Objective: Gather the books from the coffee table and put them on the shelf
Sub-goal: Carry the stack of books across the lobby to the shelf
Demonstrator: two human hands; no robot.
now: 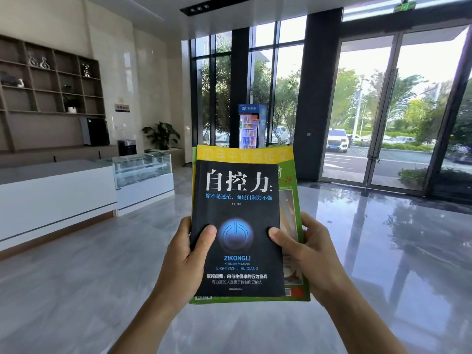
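I hold a stack of books [237, 190] flat in front of me with both hands. On top lies a black book [236, 267] with white characters and a blue power symbol. Under it are a green book [291, 208] and a yellow book [242, 154], their edges sticking out at the right and top. My left hand [184, 256] grips the stack's left edge, thumb on the black cover. My right hand [309, 254] grips the right edge, thumb on the cover too. A brown wall shelf [51, 83] with open compartments hangs far left. The coffee table is out of sight.
A white counter [51, 198] with a glass display case [141, 168] runs along the left. A potted plant [162, 135] stands behind it. Glass doors [383, 111] and windows fill the back and right. Glossy grey floor [76, 290] spreads ahead. A blue vending machine [251, 126] stands outside.
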